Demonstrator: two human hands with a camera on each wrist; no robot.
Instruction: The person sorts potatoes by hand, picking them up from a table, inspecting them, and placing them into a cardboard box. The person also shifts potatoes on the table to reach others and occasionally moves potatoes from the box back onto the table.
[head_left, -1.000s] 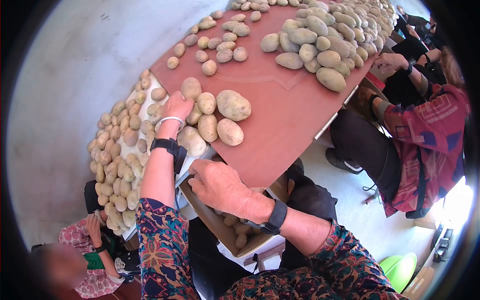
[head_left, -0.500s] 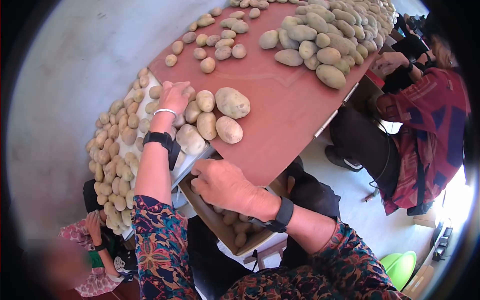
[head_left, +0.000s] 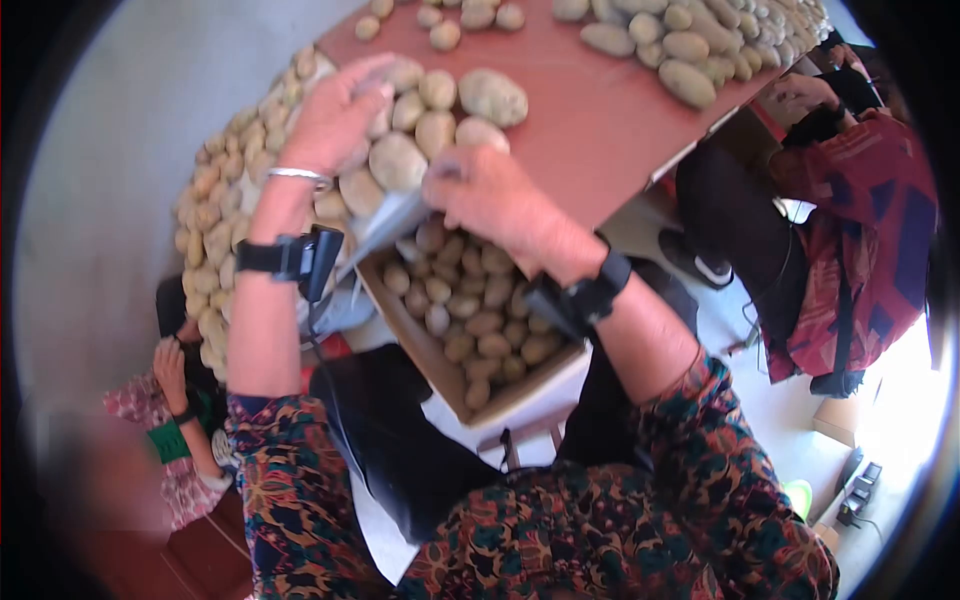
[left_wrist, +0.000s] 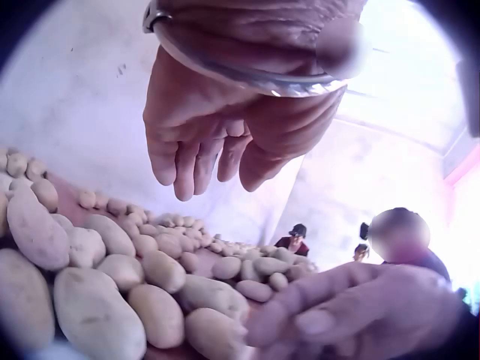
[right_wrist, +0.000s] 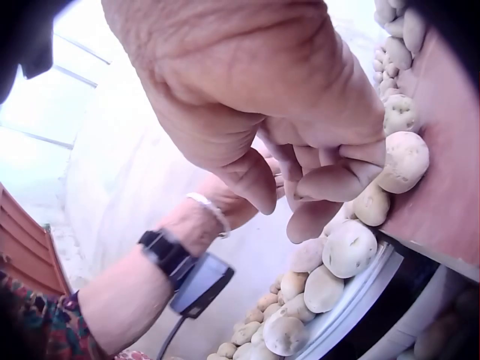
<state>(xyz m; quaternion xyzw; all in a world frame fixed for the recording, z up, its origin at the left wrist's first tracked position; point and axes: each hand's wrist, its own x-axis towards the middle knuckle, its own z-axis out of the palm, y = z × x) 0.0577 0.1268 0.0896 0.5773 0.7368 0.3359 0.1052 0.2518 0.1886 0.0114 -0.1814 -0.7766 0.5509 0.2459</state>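
My left hand (head_left: 335, 115) hovers over the potatoes at the left of the red tabletop. Its fingers (left_wrist: 206, 166) hang down loosely, with nothing between them. Close by, my right hand (head_left: 490, 200) is above the table's near edge, its fingers (right_wrist: 337, 180) loosely bent and holding nothing. Between the hands lies a group of larger potatoes, among them a pale round potato (head_left: 397, 162) and a big oval potato (head_left: 493, 97). Below my right hand, a cardboard box (head_left: 425, 370) holds many small potatoes (head_left: 485, 325).
Many potatoes (head_left: 205, 215) cover the white surface on the left. A large potato heap (head_left: 700, 40) lies at the far right of the red table (head_left: 590, 150). One person in a red patterned top (head_left: 850, 250) sits at the right; another person's hand (head_left: 172, 375) shows lower left.
The head view has tilted down, showing more of the box. My left hand has lifted off the potatoes. My right hand has moved forward from over the box to the table's edge.
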